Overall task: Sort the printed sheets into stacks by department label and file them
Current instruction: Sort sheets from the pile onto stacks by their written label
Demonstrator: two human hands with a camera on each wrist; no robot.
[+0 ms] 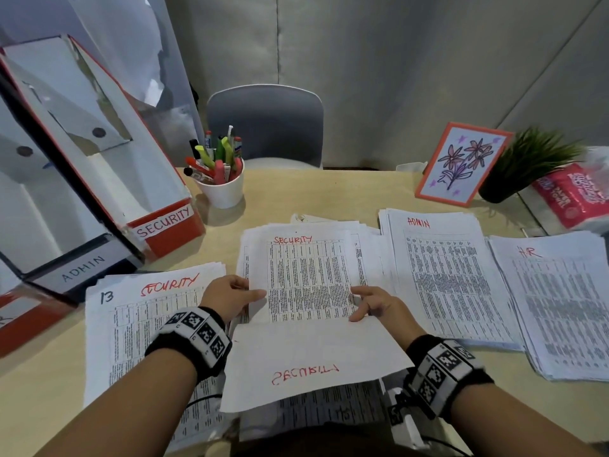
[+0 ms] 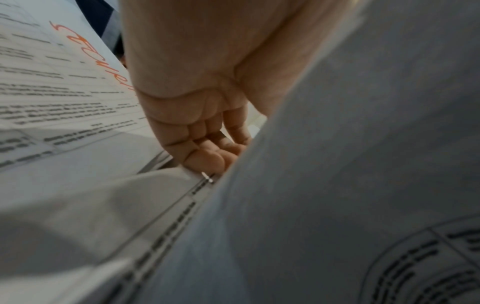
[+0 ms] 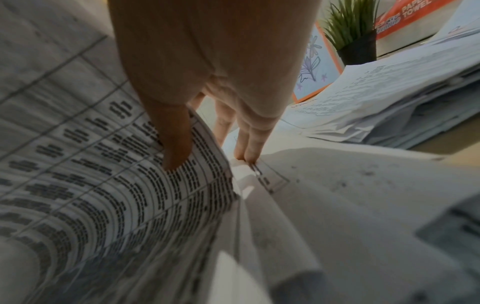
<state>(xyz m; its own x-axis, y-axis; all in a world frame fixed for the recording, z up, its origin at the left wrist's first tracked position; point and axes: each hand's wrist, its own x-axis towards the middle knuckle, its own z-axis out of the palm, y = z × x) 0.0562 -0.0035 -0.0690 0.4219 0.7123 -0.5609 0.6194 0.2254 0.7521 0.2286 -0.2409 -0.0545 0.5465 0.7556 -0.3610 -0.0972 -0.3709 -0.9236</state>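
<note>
Sheets marked SECURITY, table's near edge: left hand and right hand pinch side edges. Check label, keep edges square, lay on SECURITY stack.

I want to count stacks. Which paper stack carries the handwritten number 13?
The SECURITY stack at the left, beside the left hand; the ADMIN stack and HR stack show none.

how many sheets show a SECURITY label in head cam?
3. One tops the left stack. One is the held sheet, gripped by the left hand and right hand. One is flipped toward the person, its label upside down. More may lie beneath.
</note>
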